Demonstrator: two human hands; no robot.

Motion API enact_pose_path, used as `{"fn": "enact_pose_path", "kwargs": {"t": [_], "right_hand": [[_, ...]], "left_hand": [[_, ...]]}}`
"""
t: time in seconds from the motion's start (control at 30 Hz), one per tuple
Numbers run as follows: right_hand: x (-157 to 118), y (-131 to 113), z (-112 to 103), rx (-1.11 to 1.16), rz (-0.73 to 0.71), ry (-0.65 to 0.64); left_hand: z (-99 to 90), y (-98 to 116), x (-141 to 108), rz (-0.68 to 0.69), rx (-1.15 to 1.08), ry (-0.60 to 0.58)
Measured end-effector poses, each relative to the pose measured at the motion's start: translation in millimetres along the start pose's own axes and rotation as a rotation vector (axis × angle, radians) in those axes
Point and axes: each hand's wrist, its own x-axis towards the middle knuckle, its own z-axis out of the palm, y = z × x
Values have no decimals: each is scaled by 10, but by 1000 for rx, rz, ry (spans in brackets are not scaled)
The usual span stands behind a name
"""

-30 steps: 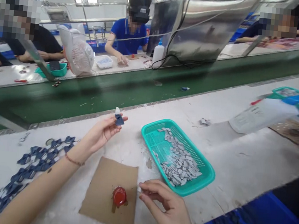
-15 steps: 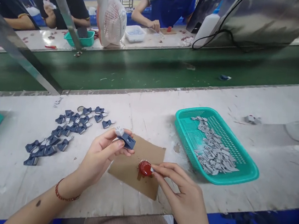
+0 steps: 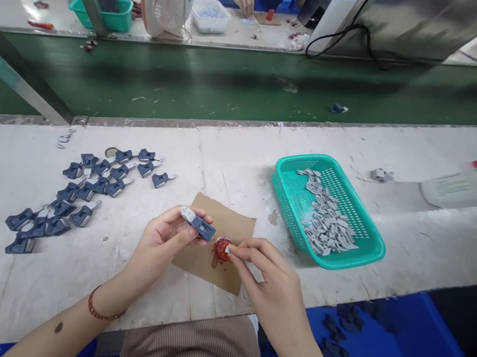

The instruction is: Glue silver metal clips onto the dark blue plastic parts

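Holds a small dark blue piece (image 3: 202,228) with a pale end (image 3: 187,214) in the left hand (image 3: 158,247), closed in a pinch between thumb and fingers, above a flat bit of cardboard (image 3: 219,277). Pinches a tiny pale bit (image 3: 228,249) between thumb and fingertips of the right hand (image 3: 273,278), right at a round, glossy red blob (image 3: 221,250) between the two hands; cannot tell whether touching it. Looks light and rigid, in the case of the blue piece, probably hard plastic and easy to carry on fingertips. Seems best gripped by the broad blue sides, leaving the pale end, likely thinner and more delicate, out of the squeeze. Might turn slippery if smeared with red. Calls for a gentler pinch, in the case of the pale bit, likely stiff but small enough to slip or flick away; best taken by an edge clear of the red. Find more blue pieces (image 3: 66,191) to the left of the left hand and beyond it, lying in a slanting cluster on the worktable (image 3: 241,150). Find also, beyond the right hand and off to its right, a green basket (image 3: 282,189) holding a loose heap of grey bits (image 3: 327,227), apparently light and stiff too.
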Motion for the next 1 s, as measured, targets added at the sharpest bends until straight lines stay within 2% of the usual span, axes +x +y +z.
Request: {"fn": "enact_pose_path", "kwargs": {"t": [0.17, 0.6, 1.0], "right_hand": [[39, 4, -2, -9, -22, -65], [38, -7, -9, -57, -51, -70], [29, 5, -17, -56, -20, -80]], "left_hand": [[17, 25, -35, 28, -3, -32], [8, 14, -49, 9, 0, -49], [30, -49, -21, -77, 20, 9]]}}
